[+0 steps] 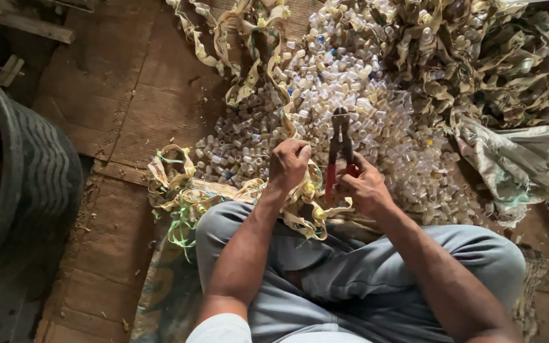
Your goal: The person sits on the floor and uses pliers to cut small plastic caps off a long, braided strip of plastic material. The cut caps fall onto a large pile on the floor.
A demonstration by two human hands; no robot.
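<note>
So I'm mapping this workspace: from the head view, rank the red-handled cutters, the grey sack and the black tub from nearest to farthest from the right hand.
1. Red-handled cutters, in the right hand.
2. Grey sack, to its right.
3. Black tub, far left.

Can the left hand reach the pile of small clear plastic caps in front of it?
Probably yes. The left hand sits at the near edge of the cap pile, though it is closed on a tangled strip.

A crumpled, greyish-white woven sack (528, 162), faintly green-marked, lies just right of the heap of small clear plastic caps (351, 95); no labels, signs or screens show.
</note>
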